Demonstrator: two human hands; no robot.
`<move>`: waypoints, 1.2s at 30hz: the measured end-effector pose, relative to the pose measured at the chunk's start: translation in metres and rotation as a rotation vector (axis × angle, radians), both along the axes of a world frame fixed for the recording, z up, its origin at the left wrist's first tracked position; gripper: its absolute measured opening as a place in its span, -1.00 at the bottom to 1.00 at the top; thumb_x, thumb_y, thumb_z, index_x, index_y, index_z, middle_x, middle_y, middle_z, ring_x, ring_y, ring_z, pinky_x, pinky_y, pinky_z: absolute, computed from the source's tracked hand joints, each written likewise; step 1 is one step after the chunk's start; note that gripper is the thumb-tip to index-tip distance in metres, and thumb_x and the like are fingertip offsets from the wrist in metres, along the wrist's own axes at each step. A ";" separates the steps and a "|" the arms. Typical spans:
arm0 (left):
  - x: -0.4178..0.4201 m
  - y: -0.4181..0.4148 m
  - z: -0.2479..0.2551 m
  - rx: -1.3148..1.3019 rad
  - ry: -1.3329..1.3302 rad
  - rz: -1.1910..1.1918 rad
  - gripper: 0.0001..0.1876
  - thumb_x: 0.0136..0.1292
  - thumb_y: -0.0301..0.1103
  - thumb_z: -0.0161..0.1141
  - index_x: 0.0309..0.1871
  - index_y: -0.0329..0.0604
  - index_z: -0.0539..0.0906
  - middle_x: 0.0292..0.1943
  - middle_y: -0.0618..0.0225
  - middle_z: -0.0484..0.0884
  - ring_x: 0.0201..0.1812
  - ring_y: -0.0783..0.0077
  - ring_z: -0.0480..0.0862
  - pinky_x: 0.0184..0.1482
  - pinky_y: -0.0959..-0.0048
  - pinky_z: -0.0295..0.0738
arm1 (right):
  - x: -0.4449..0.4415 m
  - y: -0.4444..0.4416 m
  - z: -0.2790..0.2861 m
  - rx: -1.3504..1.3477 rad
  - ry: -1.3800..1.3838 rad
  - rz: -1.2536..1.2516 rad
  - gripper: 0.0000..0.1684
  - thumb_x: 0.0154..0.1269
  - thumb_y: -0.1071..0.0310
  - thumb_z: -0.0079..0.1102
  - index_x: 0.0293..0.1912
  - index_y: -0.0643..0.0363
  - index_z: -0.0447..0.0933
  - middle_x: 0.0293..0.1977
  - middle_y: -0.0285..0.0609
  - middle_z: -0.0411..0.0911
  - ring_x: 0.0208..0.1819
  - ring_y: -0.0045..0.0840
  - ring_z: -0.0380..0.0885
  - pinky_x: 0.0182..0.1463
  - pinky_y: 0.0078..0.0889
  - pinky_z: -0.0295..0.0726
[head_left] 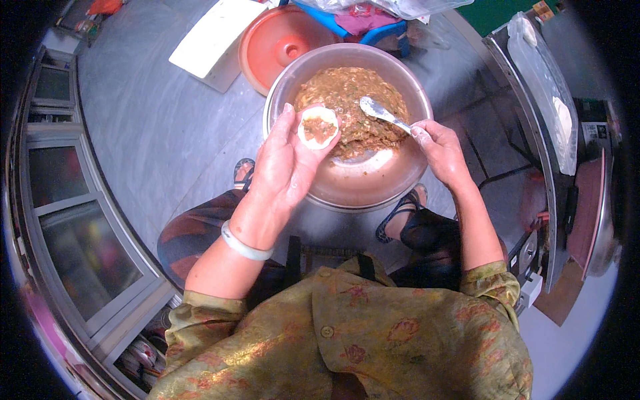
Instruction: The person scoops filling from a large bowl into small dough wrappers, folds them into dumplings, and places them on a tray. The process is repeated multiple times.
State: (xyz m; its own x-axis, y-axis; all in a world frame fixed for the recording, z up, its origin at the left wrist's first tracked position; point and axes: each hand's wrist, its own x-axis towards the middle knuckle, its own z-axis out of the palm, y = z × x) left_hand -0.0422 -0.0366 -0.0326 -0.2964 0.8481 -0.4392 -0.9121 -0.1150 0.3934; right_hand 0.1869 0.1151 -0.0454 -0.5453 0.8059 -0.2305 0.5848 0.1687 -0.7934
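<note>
On the fingers of my left hand (287, 157) rests a round dough wrapper (318, 142) with a dab of brown filling (318, 129) spread in its middle. The thumb stands up beside the wrapper. My right hand (439, 147) grips the handle of a metal spoon (380, 110), whose bowl is over the filling and looks smeared. Below both hands is a large metal basin (345, 187) with minced filling (345, 90) flecked with green. The filling lies toward the far side, and bare metal shows at the near side. A pale bangle circles my left wrist.
Behind the basin are an orange-red plastic lid (260, 55), a white box (215, 40) and a blue stool (385, 35) carrying plastic bags. A dark-edged table (520, 95) with dough pieces under plastic stands at right. Glass-fronted cabinets (90, 250) line the left. My sandalled feet flank the basin.
</note>
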 end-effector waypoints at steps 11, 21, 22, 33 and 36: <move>0.003 0.000 -0.004 -0.016 0.016 -0.004 -0.57 0.55 -0.17 -0.18 0.29 -0.29 0.29 0.22 0.00 0.46 0.20 -0.01 0.53 0.27 0.04 0.46 | 0.003 0.010 0.000 0.011 0.077 -0.141 -0.79 0.37 0.36 0.12 -0.15 0.31 0.60 -0.36 -0.25 0.63 -0.30 -0.66 0.52 -0.15 -0.53 0.51; 0.004 -0.002 0.003 -0.017 0.074 -0.106 -0.54 0.56 -0.08 -0.20 0.24 -0.32 0.36 0.18 0.10 0.49 0.17 0.19 0.54 0.23 0.07 0.46 | 0.006 -0.014 0.046 0.238 0.248 0.349 -0.82 0.24 0.45 0.21 -0.17 0.28 0.62 -0.25 -0.13 0.66 -0.20 -0.47 0.63 -0.07 -0.46 0.56; 0.003 -0.002 0.004 -0.018 0.087 -0.138 -0.53 0.56 -0.07 -0.21 0.27 -0.29 0.34 0.20 0.10 0.49 0.19 0.16 0.54 0.24 0.08 0.47 | 0.006 -0.014 0.050 0.307 0.207 0.392 -0.85 0.21 0.45 0.24 -0.20 0.26 0.64 -0.28 -0.09 0.66 -0.24 -0.34 0.62 -0.09 -0.36 0.56; 0.015 -0.003 0.002 -0.011 0.102 -0.278 -0.46 0.56 -0.11 -0.21 0.27 -0.52 0.31 0.17 -0.06 0.51 0.14 0.08 0.59 0.24 0.12 0.50 | 0.004 -0.012 0.062 0.622 0.113 0.591 -0.84 0.08 0.48 0.30 -0.26 0.20 0.66 -0.39 -0.13 0.62 -0.31 -0.28 0.57 -0.16 -0.29 0.47; 0.016 -0.004 0.001 -0.037 0.102 -0.307 -0.50 0.56 -0.17 -0.19 0.22 -0.55 0.37 0.12 -0.03 0.55 0.13 0.11 0.60 0.25 0.13 0.49 | 0.004 -0.011 0.059 0.663 0.115 0.602 -0.83 0.07 0.49 0.31 -0.26 0.20 0.66 -0.40 -0.14 0.62 -0.32 -0.28 0.57 -0.18 -0.28 0.46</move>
State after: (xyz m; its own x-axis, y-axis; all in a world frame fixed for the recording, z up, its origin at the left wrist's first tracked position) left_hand -0.0262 -0.0406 -0.0312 -0.0733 0.8885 -0.4529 -0.8575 0.1758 0.4835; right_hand 0.1910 0.1037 0.0135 -0.9087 0.3250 0.2620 0.1728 0.8642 -0.4725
